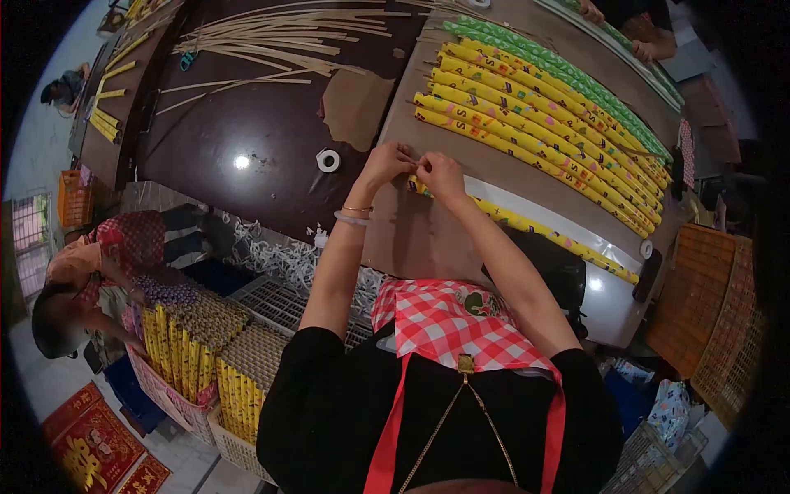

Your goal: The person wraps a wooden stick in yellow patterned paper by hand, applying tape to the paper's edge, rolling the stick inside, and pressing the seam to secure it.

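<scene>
My left hand (387,165) and my right hand (442,176) meet over the table, fingertips pinched together. Whatever small thing sits between them is too hidden to name. Just below the fingers is the end of a yellow patterned paper-wrapped roll (568,244), which passes under my right forearm and lies along a white shiny sheet (613,290). Beyond my right hand, several similar yellow rolls (535,123) lie side by side, with green patterned rolls (568,78) behind them. A roll of white tape (328,160) stands left of my left hand.
Thin wooden strips (271,41) and a brown paper piece (355,107) lie on the dark table. White paper shreds (280,255) fill the space below. At left a person (99,272) bends over a pink basket (169,395) of yellow rolls. Another person's hand (642,51) is at far right.
</scene>
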Motion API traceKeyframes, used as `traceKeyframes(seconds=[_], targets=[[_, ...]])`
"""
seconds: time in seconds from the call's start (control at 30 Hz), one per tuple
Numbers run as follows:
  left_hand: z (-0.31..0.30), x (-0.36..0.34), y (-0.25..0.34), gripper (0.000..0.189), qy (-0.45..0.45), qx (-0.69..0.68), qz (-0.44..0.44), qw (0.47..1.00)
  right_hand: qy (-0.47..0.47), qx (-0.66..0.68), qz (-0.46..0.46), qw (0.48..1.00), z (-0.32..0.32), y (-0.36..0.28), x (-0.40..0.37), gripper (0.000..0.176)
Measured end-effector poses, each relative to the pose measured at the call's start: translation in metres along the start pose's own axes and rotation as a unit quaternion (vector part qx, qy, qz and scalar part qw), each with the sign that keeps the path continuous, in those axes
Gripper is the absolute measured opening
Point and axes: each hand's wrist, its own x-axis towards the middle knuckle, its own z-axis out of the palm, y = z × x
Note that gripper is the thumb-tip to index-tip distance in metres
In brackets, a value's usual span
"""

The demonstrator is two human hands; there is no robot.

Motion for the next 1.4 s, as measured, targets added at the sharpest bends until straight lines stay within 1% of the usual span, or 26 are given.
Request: traceKeyframes(seconds=[0.13, 0.23, 0.3, 0.43, 0.5, 0.53, 0.6, 0.63, 0.7, 0.73, 0.8, 0.83, 0.87, 0.93, 1.0, 1.07, 1.13, 1.17, 1.23, 1.27, 1.33, 1.37, 1.4], targets=[[0.000, 0.002, -0.001, 0.024, -0.010, -0.002, 0.001, 1.000, 0.001, 0.019, 0.001, 1.000, -0.001, 0.001, 0.000, 0.011], [-0.001, 0.000, 0.001, 0.027, -0.005, 0.013, 0.008, 1.000, 0.009, 0.037, 0.007, 0.999, -0.002, 0.000, -0.002, 0.010], [-0.002, -0.005, 0.012, 0.030, 0.023, 0.084, 0.010, 0.996, 0.012, -0.013, 0.028, 0.999, -0.007, -0.003, -0.004, 0.010], [-0.001, -0.003, 0.002, 0.031, 0.028, 0.074, 0.035, 0.996, 0.030, 0.011, 0.006, 0.999, -0.018, 0.009, -0.011, 0.011], [0.000, -0.007, 0.005, 0.031, 0.033, 0.045, 0.025, 0.998, 0.021, 0.032, 0.061, 0.997, -0.031, 0.014, -0.018, 0.011], [0.002, -0.007, 0.003, 0.031, 0.031, 0.045, 0.027, 0.998, 0.024, 0.031, 0.062, 0.997, -0.041, 0.014, -0.021, 0.011], [0.003, -0.004, -0.005, 0.030, 0.049, 0.038, 0.036, 0.997, -0.014, 0.076, 0.157, 0.985, -0.062, 0.015, -0.030, 0.011], [0.003, -0.004, -0.005, 0.030, 0.043, 0.040, 0.040, 0.997, -0.009, 0.076, 0.160, 0.984, -0.071, 0.023, -0.037, 0.011], [0.006, -0.006, -0.006, 0.028, 0.059, 0.062, 0.049, 0.995, 0.035, -0.033, 0.103, 0.994, -0.094, 0.045, -0.055, 0.010], [0.004, -0.007, -0.001, 0.030, 0.056, 0.117, 0.060, 0.990, 0.040, -0.036, 0.110, 0.992, -0.106, 0.055, -0.064, 0.010], [0.005, -0.012, 0.009, 0.027, 0.069, 0.103, 0.045, 0.991, 0.049, -0.044, 0.140, 0.988, -0.128, 0.067, -0.080, 0.011], [0.005, -0.006, -0.003, 0.028, 0.060, 0.106, 0.080, 0.989, 0.056, -0.039, 0.146, 0.987, -0.134, 0.063, -0.082, 0.020], [0.004, -0.007, -0.002, 0.028, 0.055, 0.107, 0.082, 0.989, 0.059, -0.039, 0.149, 0.986, -0.135, 0.055, -0.081, 0.020], [0.003, -0.008, 0.003, 0.031, 0.046, 0.149, 0.074, 0.985, -0.013, -0.070, 0.159, 0.985, -0.126, 0.036, -0.068, 0.032], [0.005, -0.005, -0.004, 0.032, 0.057, 0.166, 0.090, 0.980, -0.014, -0.090, 0.110, 0.990, -0.093, 0.032, -0.052, 0.037], [0.006, -0.005, -0.007, 0.033, 0.069, 0.184, 0.105, 0.975, -0.045, -0.098, 0.098, 0.989, -0.070, 0.000, -0.034, 0.041], [0.010, -0.007, -0.003, 0.031, 0.103, 0.102, 0.083, 0.986, -0.038, -0.139, 0.081, 0.986, -0.045, -0.017, -0.019, 0.038], [0.012, -0.008, 0.000, 0.031, 0.099, 0.106, 0.085, 0.986, -0.034, -0.136, 0.083, 0.987, -0.035, -0.020, -0.015, 0.038], [0.016, -0.011, 0.005, 0.033, 0.139, 0.124, 0.083, 0.979, 0.002, -0.167, 0.067, 0.984, -0.022, -0.019, -0.010, 0.031], [0.018, -0.011, 0.007, 0.033, 0.134, 0.125, 0.086, 0.979, 0.005, -0.168, 0.072, 0.983, -0.021, -0.014, -0.010, 0.031], [0.020, -0.008, 0.008, 0.037, 0.154, 0.205, 0.085, 0.963, 0.006, -0.164, 0.071, 0.984, -0.024, -0.006, -0.012, 0.024], [0.020, -0.006, 0.008, 0.035, 0.139, 0.175, 0.073, 0.972, 0.005, -0.167, 0.074, 0.983, -0.031, -0.001, -0.015, 0.024], [0.023, -0.002, 0.005, 0.035, 0.135, 0.173, 0.071, 0.973, -0.014, -0.167, 0.096, 0.981, -0.042, 0.007, -0.021, 0.022]])
